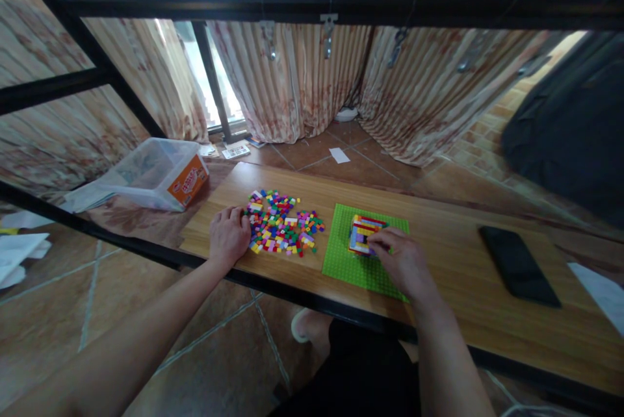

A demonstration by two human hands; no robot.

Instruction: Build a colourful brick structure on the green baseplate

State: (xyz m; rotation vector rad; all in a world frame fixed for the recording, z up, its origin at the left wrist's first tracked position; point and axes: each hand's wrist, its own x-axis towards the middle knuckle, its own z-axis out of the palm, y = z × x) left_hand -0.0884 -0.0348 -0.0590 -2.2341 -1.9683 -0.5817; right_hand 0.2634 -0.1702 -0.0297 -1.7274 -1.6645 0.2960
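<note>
A loose pile of small toy building bricks (277,222) in many colours lies on the wooden table. At its left edge rests my left hand (229,233), loosely bent and open, touching the nearest bricks; its fingertips are partly hidden. A green studded baseplate (341,261) lies to the right of the pile. On it stands a small built block of bricks (361,230), with red, yellow, white and lilac rows. My right hand (397,253) is over the right side of this build, thumb and fingers pinched together against it. Whatever the pinch holds is too small to make out.
A black phone (519,265) lies on the table's right part, with white paper (599,293) beyond it. A clear plastic bin (156,173) with an orange label stands left of the table. A black metal bar (312,4) crosses above, before the curtains (302,79).
</note>
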